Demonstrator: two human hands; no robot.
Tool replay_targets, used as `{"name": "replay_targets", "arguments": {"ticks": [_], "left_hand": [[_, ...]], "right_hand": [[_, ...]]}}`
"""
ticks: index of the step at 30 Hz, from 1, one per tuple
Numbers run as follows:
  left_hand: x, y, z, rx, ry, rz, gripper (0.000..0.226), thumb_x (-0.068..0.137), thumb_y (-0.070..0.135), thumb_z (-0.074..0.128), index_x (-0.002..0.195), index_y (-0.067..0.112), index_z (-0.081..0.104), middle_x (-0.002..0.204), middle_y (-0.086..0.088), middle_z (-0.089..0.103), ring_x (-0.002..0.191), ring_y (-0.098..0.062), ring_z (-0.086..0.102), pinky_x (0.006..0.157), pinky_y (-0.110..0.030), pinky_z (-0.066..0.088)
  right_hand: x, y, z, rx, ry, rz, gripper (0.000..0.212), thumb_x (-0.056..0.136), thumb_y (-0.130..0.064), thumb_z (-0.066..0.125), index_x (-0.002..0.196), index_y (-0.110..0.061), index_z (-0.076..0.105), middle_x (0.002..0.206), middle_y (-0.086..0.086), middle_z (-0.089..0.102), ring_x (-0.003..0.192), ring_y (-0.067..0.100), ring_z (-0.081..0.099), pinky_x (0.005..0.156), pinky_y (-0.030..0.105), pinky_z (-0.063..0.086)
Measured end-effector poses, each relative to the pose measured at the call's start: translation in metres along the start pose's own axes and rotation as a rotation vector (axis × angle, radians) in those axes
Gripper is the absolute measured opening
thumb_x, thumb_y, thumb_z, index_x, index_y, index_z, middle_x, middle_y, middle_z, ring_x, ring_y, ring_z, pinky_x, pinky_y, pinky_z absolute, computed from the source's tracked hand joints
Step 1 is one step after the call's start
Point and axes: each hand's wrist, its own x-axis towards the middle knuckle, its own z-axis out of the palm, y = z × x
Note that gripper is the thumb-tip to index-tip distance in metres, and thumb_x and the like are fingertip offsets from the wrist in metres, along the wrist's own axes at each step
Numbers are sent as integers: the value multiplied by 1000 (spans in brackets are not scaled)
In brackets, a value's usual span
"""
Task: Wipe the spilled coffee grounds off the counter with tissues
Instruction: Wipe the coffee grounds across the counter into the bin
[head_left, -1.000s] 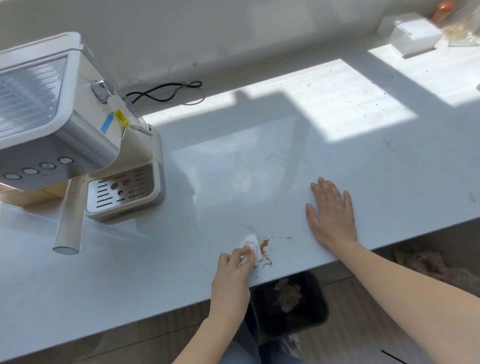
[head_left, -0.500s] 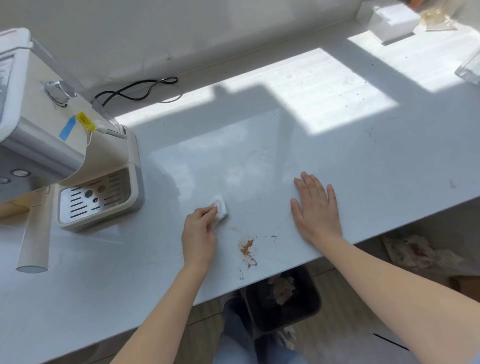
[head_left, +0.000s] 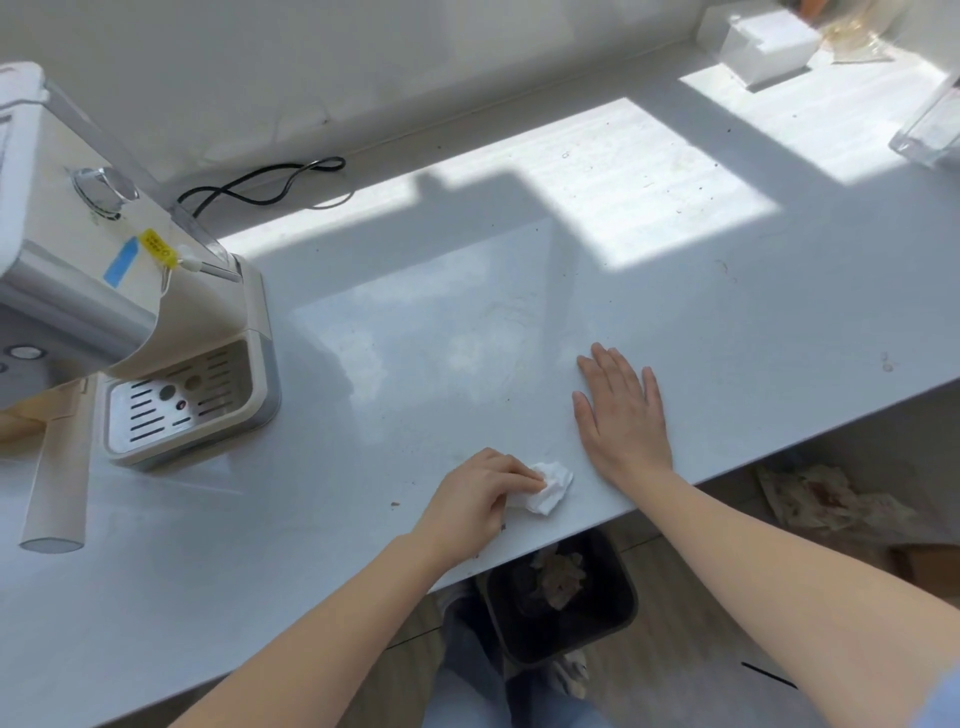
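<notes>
Left hand (head_left: 470, 496) pinching crumpled tissue (head_left: 545, 488) just above bin (head_left: 561, 597); right hand (head_left: 623, 415) splayed flat beside, bracing on counter (head_left: 519, 338).

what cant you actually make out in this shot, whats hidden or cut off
All in the head view:
- Any coffee grounds under the tissue: covered by it and the left hand.
- Counter beneath the right hand: the flat palm hides it.
- Coffee machine: its left part is cut off by the frame edge.
- Bin on the floor: the counter edge covers its far side; its contents are too dim to identify.
- Clear container: cropped by the right edge.
</notes>
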Motion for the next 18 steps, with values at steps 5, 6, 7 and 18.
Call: {"name": "replay_targets", "arguments": {"ticks": [5,6,7,18], "left_hand": [[-10,1,-3,-31,-116,-19,47,79,-11,44,104,17,72,110,5,69,99,-14,54,79,-25,45],[-9,1,-4,-43,-134,-33,47,78,-11,43,104,17,72,109,5,69,98,-13,54,80,-25,45],[-9,2,-5,-72,-134,-59,48,78,-11,43,102,18,73,107,5,70,98,-11,54,81,-23,44],[-66,-74,-42,-67,696,-650,32,83,-10,53,103,9,69,105,-6,67,99,-29,60,82,-27,44]], "right_hand": [[0,0,1,1,-9,1,52,99,-38,23,148,-21,24,158,-3,17,146,11,8,119,41,0],[0,0,1,4,-9,3,52,99,-38,23,148,-21,24,158,-3,17,146,11,7,119,41,0],[0,0,1,8,-9,3,52,99,-38,23,148,-21,24,158,-3,17,146,11,7,119,41,-1],[-1,1,1,-24,-33,8,58,97,-46,23,150,-22,18,159,-5,10,146,10,1,119,40,-4]]}}
